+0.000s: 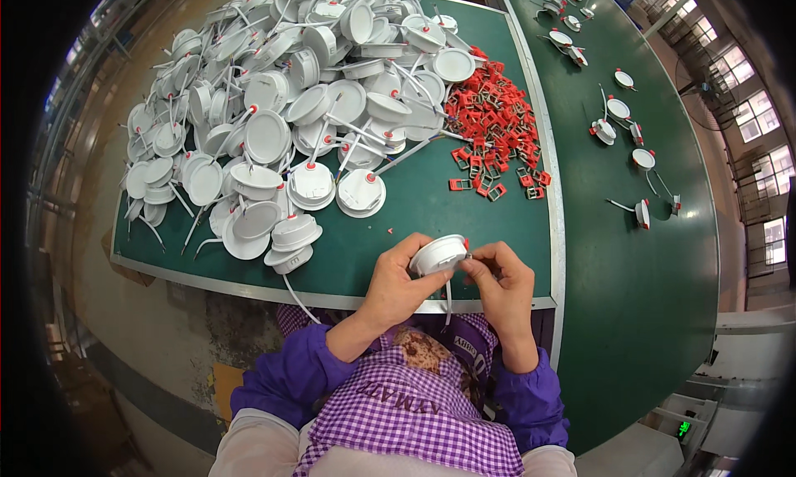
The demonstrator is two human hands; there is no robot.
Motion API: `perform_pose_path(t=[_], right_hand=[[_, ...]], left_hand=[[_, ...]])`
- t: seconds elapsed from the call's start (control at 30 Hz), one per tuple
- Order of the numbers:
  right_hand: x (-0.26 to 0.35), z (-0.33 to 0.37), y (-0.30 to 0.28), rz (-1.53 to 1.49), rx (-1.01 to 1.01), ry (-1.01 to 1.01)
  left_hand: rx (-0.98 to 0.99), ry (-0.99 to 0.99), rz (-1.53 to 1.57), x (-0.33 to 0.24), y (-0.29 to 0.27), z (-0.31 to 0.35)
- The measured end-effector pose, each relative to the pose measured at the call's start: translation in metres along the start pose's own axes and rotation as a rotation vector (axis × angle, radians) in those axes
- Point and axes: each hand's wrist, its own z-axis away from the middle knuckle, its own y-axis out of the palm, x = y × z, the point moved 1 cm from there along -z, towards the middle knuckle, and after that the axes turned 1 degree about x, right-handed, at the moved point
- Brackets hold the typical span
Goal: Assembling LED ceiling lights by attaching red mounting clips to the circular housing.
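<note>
Left hand (396, 282) closed around a white round fixture (439, 253): fingers over the far side, thumb across the near side, opening no wider than the body. Right hand (502, 288) curled, thumb and forefinger drawn almost together at the fixture's right edge, by a small red piece (466, 245). Can't tell if that pinch has hold of anything, fingertips cover it. Fixture sits tilted above the near edge of the green table (348, 249), between both hands; white cable (448, 299) hangs below it.

Materials: fixture looks like smooth white plastic, shallow drum with a wider flange. Big heap of the same kind (267, 135) at the far left, discs and drums at all angles, white leads sticking out, red bits on many. Right of the heap, loose pile of red clips (497, 116), small rectangular frames with metallic parts. Table top flat, matte, pale metal edging (550, 220). More fixtures scattered on the second green surface (638, 286) to the right.

Writing: dark lettering on the purple-and-white checked apron (398, 394), partly lost in folds. Green-lit display (683, 430) lower right, too small to read.
</note>
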Motion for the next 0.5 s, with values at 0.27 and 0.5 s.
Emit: perform_pose_path(t=[0.27, 0.5], right_hand=[[0.012, 0.007, 0.0, 0.218, 0.055, -0.19], [0.013, 0.019, 0.008, 0.128, 0.054, -0.105]], left_hand=[[0.129, -0.083, 0.13, 0.001, -0.006, 0.004], [0.19, -0.15, 0.191, 0.004, -0.01, 0.008]])
